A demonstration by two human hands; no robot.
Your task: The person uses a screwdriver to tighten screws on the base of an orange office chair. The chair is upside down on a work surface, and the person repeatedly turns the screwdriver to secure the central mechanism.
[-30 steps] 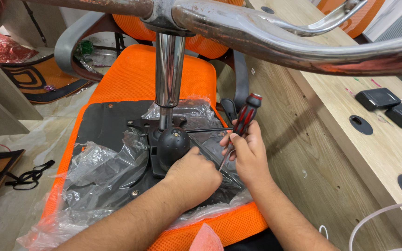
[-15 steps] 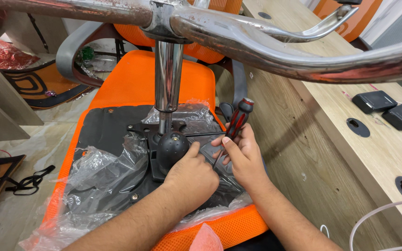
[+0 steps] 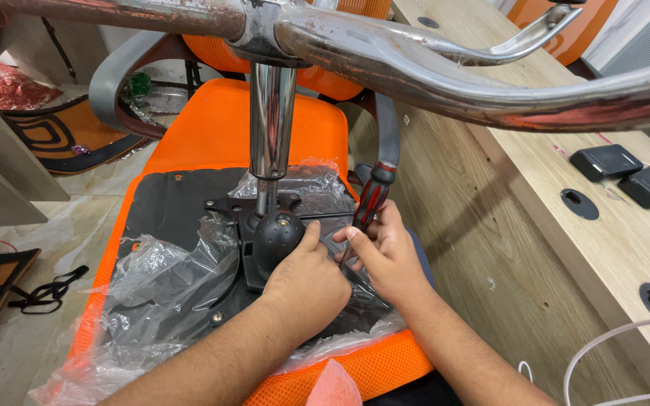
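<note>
— Where were the hands when you looked over?

— Both were down on the underside of the chair seat (image 3: 212, 143), which lay upside down, orange, with a black plate (image 3: 167, 210) bolted over its middle. The left hand (image 3: 306, 282) was curled, knuckles up, its thumb pressed against the round black knob (image 3: 278, 233) at the foot of the chrome column (image 3: 271, 120).

— And the right?

— The right hand (image 3: 389, 259) sat just beside the left, touching it. Its fingers were closed round a screwdriver (image 3: 370, 203) with a red and black handle. The handle stood up tilted toward the seat's far right edge; the tip went down between the two hands, and I couldn't see where it landed.

— Anything covering the seat?

— Crumpled clear plastic (image 3: 167, 293), bunched over the plate's near left part and spilling off the seat's near edge. One screw (image 3: 217, 317) showed through it near the left wrist.

— What hung overhead?

— The chair's chrome legs (image 3: 445, 64), worn and rusty, spreading from the top of the column.

— And to the side?

— A wooden desk (image 3: 505, 248) ran along the seat's right edge. Two black boxes (image 3: 626, 173) lay on top, near a round cable hole (image 3: 579, 203).
</note>
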